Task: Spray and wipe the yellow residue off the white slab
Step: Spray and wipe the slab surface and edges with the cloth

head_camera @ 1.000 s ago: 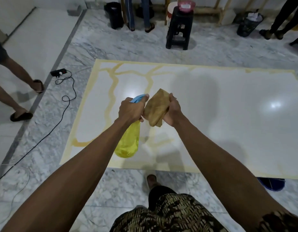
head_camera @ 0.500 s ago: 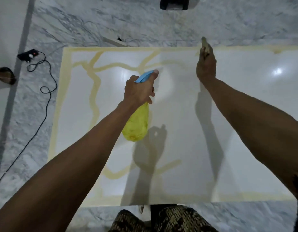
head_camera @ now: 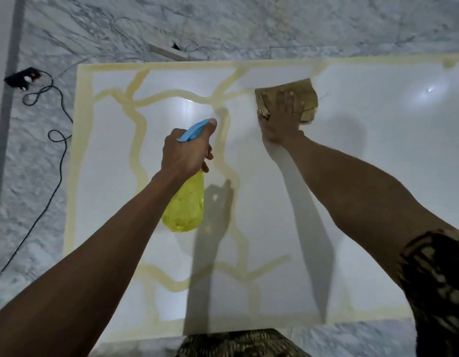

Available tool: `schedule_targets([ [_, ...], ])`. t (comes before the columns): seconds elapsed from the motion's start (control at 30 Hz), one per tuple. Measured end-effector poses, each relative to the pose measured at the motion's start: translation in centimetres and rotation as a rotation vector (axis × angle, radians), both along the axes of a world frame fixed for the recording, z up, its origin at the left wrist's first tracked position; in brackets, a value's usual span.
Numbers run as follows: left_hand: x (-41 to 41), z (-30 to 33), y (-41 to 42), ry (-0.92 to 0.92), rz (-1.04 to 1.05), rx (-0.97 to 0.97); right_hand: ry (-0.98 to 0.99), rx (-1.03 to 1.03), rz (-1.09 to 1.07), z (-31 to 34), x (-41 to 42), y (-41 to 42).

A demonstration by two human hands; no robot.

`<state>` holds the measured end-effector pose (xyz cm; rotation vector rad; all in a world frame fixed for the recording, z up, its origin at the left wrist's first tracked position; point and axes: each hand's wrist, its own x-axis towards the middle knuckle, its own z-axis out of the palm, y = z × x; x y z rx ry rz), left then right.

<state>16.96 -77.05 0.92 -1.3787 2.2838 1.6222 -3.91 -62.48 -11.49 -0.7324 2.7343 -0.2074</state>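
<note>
A white slab (head_camera: 365, 155) lies flat on the marble floor, crossed by winding yellow residue lines (head_camera: 139, 140) on its left half and along its edges. My left hand (head_camera: 187, 150) grips a yellow spray bottle (head_camera: 184, 207) with a blue trigger head, held above the slab's middle, one finger on the trigger. My right hand (head_camera: 280, 117) presses flat, fingers spread, on a tan cloth (head_camera: 307, 95) lying on the slab near its far edge, at the end of a residue line.
Grey-veined marble floor (head_camera: 35, 176) surrounds the slab. A black power strip (head_camera: 23, 77) and its looping cable (head_camera: 57, 140) lie on the left. A white cable duct (head_camera: 169, 52) sits just beyond the slab's far edge. My patterned clothing shows at the bottom.
My right hand has brought the cloth down from the air and laid it flat on the slab near the far edge. The view has tilted further down; the bottle stays over the middle.
</note>
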Motion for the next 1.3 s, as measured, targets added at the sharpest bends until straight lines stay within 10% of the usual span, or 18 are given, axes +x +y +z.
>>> schedule_targets([
  [0.4, 13.2, 3.7, 5.7, 0.036, -0.108, 0.071, 0.033, 0.164, 0.059, -0.8, 25.1, 12.2],
  [0.73, 25.8, 4.8, 10.1, 0.048, -0.232, 0.043, -0.395, 0.116, -0.118, 3.6, 45.2, 11.9],
  [0.83, 27.0, 5.9, 10.5, 0.062, -0.238, 0.029, -0.485, 0.007, -0.150, 6.3, 43.5, 12.0],
  [1.1, 23.9, 9.4, 8.6, 0.167, -0.123, 0.063, -0.670, -1.049, -0.654, 15.3, 29.7, 12.7],
  [1.3, 18.4, 9.5, 5.9, 0.190, -0.109, 0.071, -0.641, -0.964, -0.703, 16.0, 21.8, 7.6],
])
